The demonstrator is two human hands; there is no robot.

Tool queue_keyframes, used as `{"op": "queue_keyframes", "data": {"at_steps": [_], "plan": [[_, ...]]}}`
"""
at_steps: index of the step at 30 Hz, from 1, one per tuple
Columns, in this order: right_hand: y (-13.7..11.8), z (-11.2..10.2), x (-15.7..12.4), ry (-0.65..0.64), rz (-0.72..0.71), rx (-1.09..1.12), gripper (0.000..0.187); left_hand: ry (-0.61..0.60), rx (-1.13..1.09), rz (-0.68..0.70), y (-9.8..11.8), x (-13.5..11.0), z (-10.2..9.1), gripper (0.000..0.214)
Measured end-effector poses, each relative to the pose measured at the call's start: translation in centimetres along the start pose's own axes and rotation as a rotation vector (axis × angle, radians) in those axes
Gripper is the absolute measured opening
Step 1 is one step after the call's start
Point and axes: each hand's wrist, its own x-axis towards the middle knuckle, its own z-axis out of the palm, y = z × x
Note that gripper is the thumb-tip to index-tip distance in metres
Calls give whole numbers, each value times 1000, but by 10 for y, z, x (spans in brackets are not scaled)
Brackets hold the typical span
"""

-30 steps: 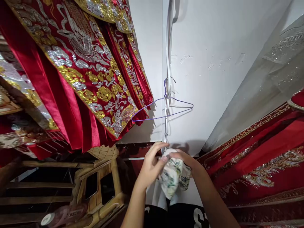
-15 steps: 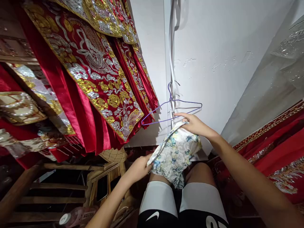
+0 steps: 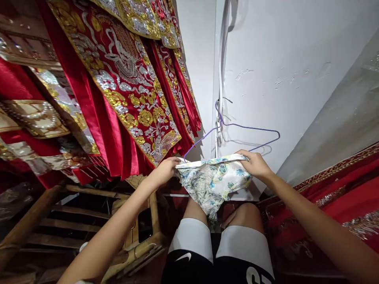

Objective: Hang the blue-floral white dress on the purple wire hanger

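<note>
A small white garment with a blue and yellow floral print (image 3: 216,177) is stretched sideways between my hands, its top edge pulled nearly straight. My left hand (image 3: 166,170) is closed on the left end of that edge, and my right hand (image 3: 255,162) pinches the right end. Above my lap, the cloth hangs down to a narrow gathered point. A thin purple hanger (image 3: 251,127) is directly behind it against the wall. The garment covers the hanger's lower bar, so I cannot tell whether the cloth is around the bar or in front of it.
Red clothes with gold and silver sequins (image 3: 130,79) hang at left; more red fabric (image 3: 349,197) is at right. A white strap (image 3: 222,51) runs down the white wall (image 3: 290,47). Below left stand a wooden chair (image 3: 74,221) and a dark phone (image 3: 145,225).
My left hand has moved up and left, and my right hand slightly right and down. The garment is now spread wide and level over the hanger's lower bar.
</note>
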Motion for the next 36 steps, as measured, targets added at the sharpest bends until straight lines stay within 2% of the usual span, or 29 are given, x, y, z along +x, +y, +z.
{"op": "queue_keyframes", "data": {"at_steps": [6, 12, 17, 20, 22, 24, 27, 30, 31, 33, 35, 36], "plan": [[-3, -13, -19, 36, -9, 41, 32, 228, 31, 123, 25, 22, -4, 45], [-14, -2, -25, -36, -7, 131, 38, 360, 109, 118, 41, 36, -15, 41], [-34, 19, -22, -43, -28, 249, 30, 408, -73, 32, 55, 61, -20, 44], [-40, 27, -23, -29, -5, 303, 30, 470, -242, 75, 59, 74, -14, 41], [-39, 24, -26, 5, 23, 306, 34, 494, -363, 103, 57, 79, -9, 38], [-35, 13, -33, 50, 78, 270, 44, 505, -459, 106, 52, 83, -5, 35], [-25, -20, -40, 219, 167, 141, 71, 455, -600, 101, 45, 87, -4, 30], [-14, -59, -32, 448, 137, -32, 86, 325, -757, 81, 43, 92, -10, 24], [-12, -70, -26, 481, 122, -87, 83, 275, -806, 63, 43, 93, -13, 22], [-8, -88, -11, 467, 111, -151, 61, 150, -909, 10, 43, 93, -21, 19], [-9, -101, 3, 356, 103, -126, 35, 4, -1003, -50, 38, 92, -28, 17], [-11, -107, 8, 273, 106, -78, 29, -16, -1030, -62, 33, 91, -30, 18]]}}
